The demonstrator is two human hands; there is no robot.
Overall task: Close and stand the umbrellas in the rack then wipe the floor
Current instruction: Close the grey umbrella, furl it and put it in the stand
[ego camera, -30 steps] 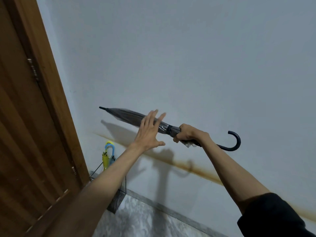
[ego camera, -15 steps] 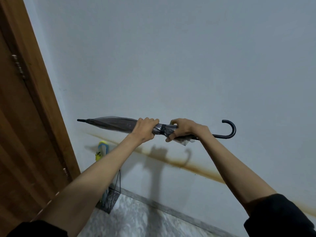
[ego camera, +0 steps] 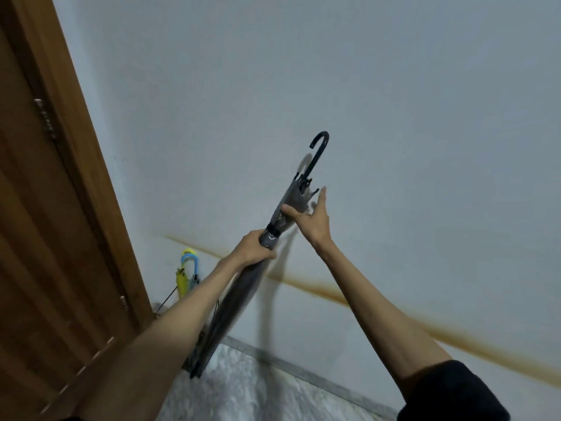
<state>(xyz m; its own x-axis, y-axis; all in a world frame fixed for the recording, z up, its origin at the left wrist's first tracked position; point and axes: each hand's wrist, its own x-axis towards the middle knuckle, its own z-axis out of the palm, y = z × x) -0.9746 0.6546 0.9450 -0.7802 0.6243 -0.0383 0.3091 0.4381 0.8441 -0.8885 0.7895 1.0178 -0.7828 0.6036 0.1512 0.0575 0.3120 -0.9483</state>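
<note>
- While the left hand [ego camera: 253,250] wraps tight round the grey umbrella [ego camera: 236,305] just below its strap [ego camera: 272,233], the right hand [ego camera: 314,221] stands spread, thumb laid on the folded cloth, fingers straight, holding nothing
- The umbrella hangs tilted before the wall, hook handle [ego camera: 320,144] up and far, tip [ego camera: 194,373] down near the floor [ego camera: 243,387], just right of the wire rack [ego camera: 168,299] by the door [ego camera: 45,238]
- Yellow and blue umbrellas [ego camera: 183,278] stand in that rack, which the left forearm mostly hides
- To my eye one hand carries all the weight, so the long lower half could swing and its tip clip the wire or knock the small umbrellas over
- The rib ends above the strap splay loose and could snag the open fingers
- Lowered blind behind the forearm, the tip may miss the opening and skid on the marble
</note>
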